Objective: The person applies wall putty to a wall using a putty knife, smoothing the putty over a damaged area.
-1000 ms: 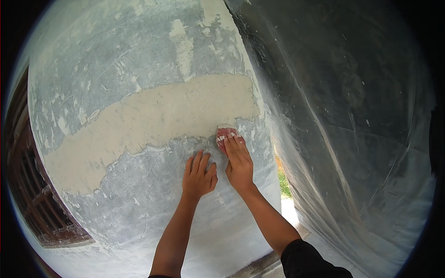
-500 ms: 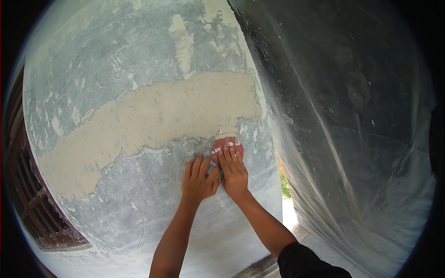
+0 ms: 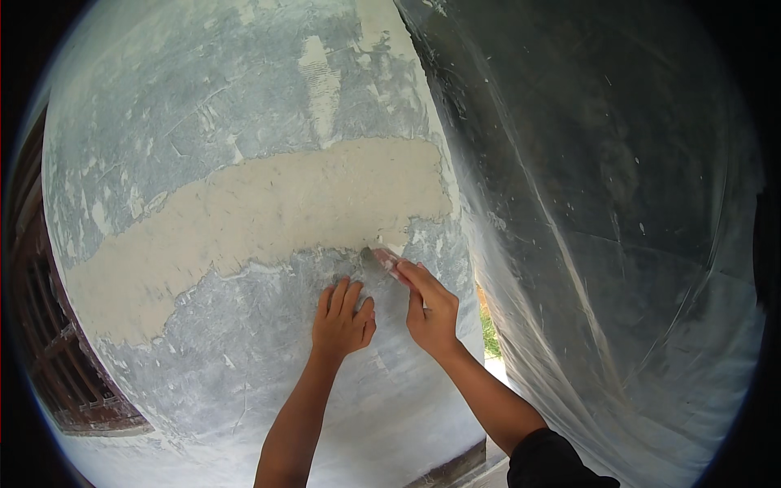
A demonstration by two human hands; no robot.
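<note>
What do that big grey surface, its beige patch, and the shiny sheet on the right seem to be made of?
The grey surface looks like old painted plaster or stone, matte and flaking. The beige patch seems fresh filler or bare render, rough and chalky. The sheet looks like thin clear plastic film, glossy, creased and speckled. The right hand holds a small scraper, apparently metal-bladed; the left hand lies flat.

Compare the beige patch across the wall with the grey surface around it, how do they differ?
The beige plaster band is pale, sandy and fairly even in tone; the grey wall coating is blue-grey, mottled and streaked with white scuffs. The band runs as one ragged-edged strip across the middle; the grey lies above and below it. The left hand rests flat on the grey, while the right hand holds a small scraper at the band's lower edge. Both belong to the same curved wall.
</note>
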